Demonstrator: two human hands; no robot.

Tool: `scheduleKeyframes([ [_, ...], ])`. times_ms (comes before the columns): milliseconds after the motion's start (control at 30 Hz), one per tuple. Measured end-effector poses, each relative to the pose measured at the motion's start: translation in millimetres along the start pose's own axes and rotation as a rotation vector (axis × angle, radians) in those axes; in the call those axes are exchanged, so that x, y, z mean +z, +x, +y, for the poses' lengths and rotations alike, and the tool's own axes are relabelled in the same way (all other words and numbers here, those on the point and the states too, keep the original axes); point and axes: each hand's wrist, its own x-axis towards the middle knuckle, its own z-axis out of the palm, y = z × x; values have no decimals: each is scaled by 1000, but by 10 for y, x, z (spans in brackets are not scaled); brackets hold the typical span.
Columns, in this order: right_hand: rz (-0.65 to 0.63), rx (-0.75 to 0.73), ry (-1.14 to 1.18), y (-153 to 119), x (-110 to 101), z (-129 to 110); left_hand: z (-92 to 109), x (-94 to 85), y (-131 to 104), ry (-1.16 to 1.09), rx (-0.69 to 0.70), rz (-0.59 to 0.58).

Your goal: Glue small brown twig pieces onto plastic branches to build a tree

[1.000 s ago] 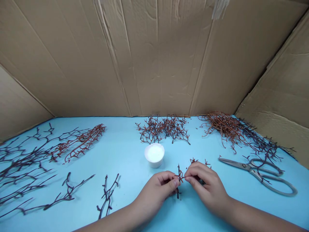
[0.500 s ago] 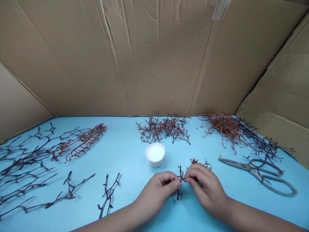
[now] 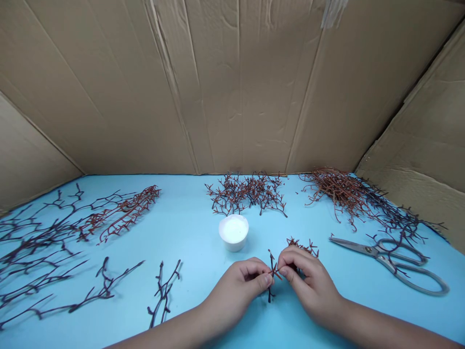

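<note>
Between thumb and forefinger, my left hand pinches a short dark twig that stands nearly upright. Small reddish-brown twig pieces cross it at the fingertips. My right hand is closed, its thumb and forefinger pinching at one of those reddish-brown pieces from the right. Behind the right hand lies a small heap of reddish-brown sprigs, partly hidden by the knuckles. A white cup with white contents stands just beyond both hands.
Scissors lie at the right, beneath a pile of reddish and dark twigs. Branched sprigs lie behind the cup. Long dark branches and reddish ones spread at the left. Cardboard walls enclose the blue table.
Both hands stay in nearly the same place. My right fingertips have shifted slightly at the crossing, and the reddish-brown pieces now point more downward to the right.
</note>
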Motion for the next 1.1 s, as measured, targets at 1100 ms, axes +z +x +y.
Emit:
scheduleKeyframes([
  [1100, 36, -52, 63, -8, -6, 55, -22, 14, 2, 1, -22, 22],
])
